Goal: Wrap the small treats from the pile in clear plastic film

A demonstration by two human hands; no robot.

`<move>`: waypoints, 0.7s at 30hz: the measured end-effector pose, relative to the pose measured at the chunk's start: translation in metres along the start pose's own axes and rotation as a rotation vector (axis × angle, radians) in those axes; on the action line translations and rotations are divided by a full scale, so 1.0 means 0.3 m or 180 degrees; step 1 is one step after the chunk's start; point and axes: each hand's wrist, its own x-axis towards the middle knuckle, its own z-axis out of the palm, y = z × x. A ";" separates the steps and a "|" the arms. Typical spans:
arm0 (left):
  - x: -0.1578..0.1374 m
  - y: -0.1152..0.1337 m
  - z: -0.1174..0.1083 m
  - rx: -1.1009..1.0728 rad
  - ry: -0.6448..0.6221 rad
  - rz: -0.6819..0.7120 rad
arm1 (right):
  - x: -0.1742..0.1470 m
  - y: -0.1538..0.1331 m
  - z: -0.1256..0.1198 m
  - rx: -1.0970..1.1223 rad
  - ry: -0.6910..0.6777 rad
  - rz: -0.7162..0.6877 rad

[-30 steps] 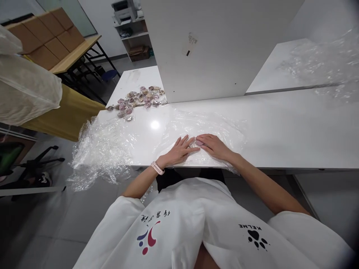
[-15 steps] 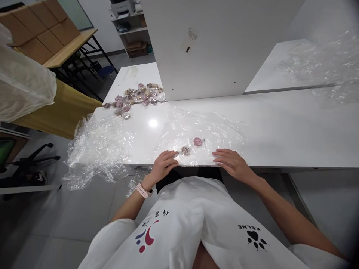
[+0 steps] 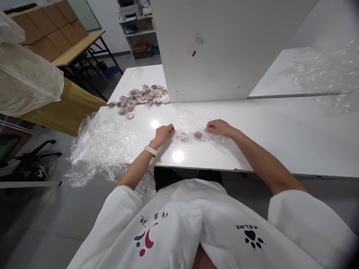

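A clear plastic sheet [image 3: 190, 116] lies on the white table, its near part folded over two small round pieces. One is a pale brownish round piece [image 3: 183, 136]; to its right sits a pinkish-purple round piece [image 3: 198, 135]. Both show through the plastic, and I cannot tell exactly what they are. At the left end of the fold, my left hand [image 3: 165, 133] pinches the plastic. My right hand [image 3: 217, 127] is closed on the plastic at the other end, just right of the purple piece.
Several wrapped round pieces [image 3: 140, 96] are heaped at the back left of the white table [image 3: 269, 138]. Crumpled plastic [image 3: 103, 145] hangs over the left edge, with more plastic [image 3: 331, 71] at the right. An upright white panel [image 3: 218, 48] stands behind the work spot.
Both hands have moved away from the table's front edge, carrying the sheet's near edge over the two round pieces. My fingers have gone from stretched out to pinching.
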 end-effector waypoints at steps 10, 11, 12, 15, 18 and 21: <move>-0.134 0.097 0.069 -0.0020 0.0426 0.1429 | -0.151 -0.063 0.075 -0.0373 0.0878 -0.0802; -0.132 0.100 0.089 -0.0014 0.0258 0.1492 | -0.153 -0.065 0.108 -0.0348 0.0698 -0.0941; -0.120 0.100 0.108 -0.0018 0.0167 0.1464 | -0.148 -0.062 0.142 -0.0343 0.0565 -0.0959; -0.064 0.086 0.139 -0.0204 0.0204 0.1191 | -0.113 -0.046 0.218 -0.0318 0.0683 -0.0623; -0.043 0.074 0.117 -0.0308 0.0239 0.0961 | -0.108 -0.047 0.229 -0.0209 0.1023 -0.0527; -0.078 0.076 0.066 -0.0540 0.0015 0.0713 | -0.157 -0.067 0.191 0.0049 0.0962 -0.0451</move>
